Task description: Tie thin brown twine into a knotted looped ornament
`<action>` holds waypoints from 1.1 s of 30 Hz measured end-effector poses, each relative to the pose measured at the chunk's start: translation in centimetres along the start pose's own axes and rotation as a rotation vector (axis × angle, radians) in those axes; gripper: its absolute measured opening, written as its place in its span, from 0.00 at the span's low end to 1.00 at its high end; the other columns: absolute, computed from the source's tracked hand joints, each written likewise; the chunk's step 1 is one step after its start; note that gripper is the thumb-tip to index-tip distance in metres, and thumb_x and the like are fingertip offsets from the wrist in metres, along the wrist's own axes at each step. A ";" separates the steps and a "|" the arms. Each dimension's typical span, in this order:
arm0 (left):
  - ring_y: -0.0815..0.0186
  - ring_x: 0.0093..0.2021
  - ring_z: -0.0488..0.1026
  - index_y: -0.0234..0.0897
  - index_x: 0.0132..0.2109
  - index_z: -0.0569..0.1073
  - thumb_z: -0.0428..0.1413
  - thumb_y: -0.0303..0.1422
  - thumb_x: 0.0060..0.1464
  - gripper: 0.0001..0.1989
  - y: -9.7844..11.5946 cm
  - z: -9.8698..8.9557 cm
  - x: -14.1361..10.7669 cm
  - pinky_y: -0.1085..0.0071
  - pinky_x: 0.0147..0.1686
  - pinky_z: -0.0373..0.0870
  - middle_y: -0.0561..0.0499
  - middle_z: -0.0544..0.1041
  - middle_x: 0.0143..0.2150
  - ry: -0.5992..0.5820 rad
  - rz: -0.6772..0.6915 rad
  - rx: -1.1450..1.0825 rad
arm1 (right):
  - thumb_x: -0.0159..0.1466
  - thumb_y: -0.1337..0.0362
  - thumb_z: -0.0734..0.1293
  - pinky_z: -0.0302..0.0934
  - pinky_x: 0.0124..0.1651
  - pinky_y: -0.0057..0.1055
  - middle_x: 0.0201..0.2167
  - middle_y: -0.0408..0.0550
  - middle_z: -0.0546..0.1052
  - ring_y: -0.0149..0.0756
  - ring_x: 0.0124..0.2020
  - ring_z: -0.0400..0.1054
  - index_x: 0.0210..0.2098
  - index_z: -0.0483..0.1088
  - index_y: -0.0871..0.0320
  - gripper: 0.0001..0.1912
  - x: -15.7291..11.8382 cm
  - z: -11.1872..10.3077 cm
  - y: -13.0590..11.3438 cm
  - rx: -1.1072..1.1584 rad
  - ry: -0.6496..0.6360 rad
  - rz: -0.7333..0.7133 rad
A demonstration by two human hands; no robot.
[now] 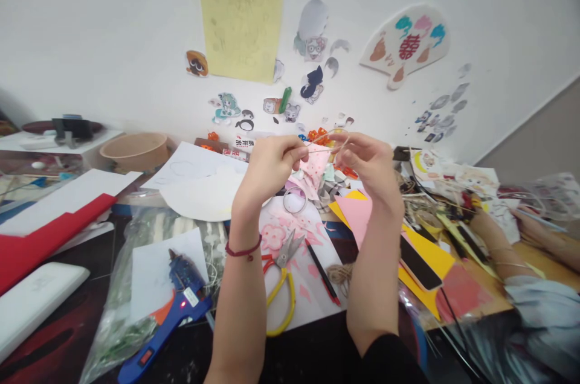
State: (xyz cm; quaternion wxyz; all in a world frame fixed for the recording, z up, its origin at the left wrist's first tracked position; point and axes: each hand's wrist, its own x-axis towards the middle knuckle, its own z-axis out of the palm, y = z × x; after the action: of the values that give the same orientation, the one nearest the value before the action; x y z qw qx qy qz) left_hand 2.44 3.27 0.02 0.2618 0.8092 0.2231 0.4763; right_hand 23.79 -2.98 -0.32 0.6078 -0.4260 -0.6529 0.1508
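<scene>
My left hand is raised above the cluttered table, thumb and fingers pinched on a thin piece of tan twine. The twine runs across to my right hand, where it loops over the curled fingers. Below the hands lies a small ring-shaped hoop beside pink dotted fabric. Scissors with red and yellow handles rest half open on a sheet with pink flower pieces. A black and red pen and a bundle of twine are near my right forearm.
A blue glue gun with a lit red light lies on a plastic bag at left. White paper and a red sheet are further left. A phone sits on coloured paper at right, beside another person's hands.
</scene>
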 end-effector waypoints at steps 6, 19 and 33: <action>0.68 0.28 0.69 0.36 0.28 0.73 0.54 0.30 0.61 0.12 0.6 0.4 0.0 0.69 0.34 0.62 0.55 0.73 0.23 -0.033 0.054 -0.044 | 0.55 0.56 0.80 0.66 0.32 0.27 0.31 0.43 0.79 0.30 0.30 0.71 0.47 0.81 0.49 0.20 0.7 2.5 0.9 0.172 -0.149 -0.007; 0.70 0.26 0.67 0.36 0.28 0.75 0.55 0.31 0.63 0.13 1.2 1.0 -0.1 0.71 0.32 0.61 0.56 0.72 0.23 -0.054 0.087 -0.081 | 0.55 0.58 0.80 0.65 0.26 0.28 0.21 0.41 0.77 0.29 0.21 0.70 0.27 0.80 0.56 0.09 0.8 4.0 0.3 0.211 0.158 -0.092; 0.68 0.29 0.69 0.36 0.34 0.79 0.54 0.34 0.64 0.12 0.6 0.9 -0.1 0.70 0.32 0.62 0.53 0.75 0.26 -0.026 0.083 -0.073 | 0.56 0.55 0.78 0.67 0.27 0.29 0.22 0.42 0.78 0.31 0.23 0.73 0.29 0.79 0.57 0.12 0.7 3.6 -0.1 0.145 0.100 -0.015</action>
State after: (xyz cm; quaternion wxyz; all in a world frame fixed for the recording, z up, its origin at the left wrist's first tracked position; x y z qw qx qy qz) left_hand 3.24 2.56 -0.02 0.2741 0.8139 0.1686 0.4838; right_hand 20.53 -1.40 -0.52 0.6699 -0.3831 -0.6123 0.1717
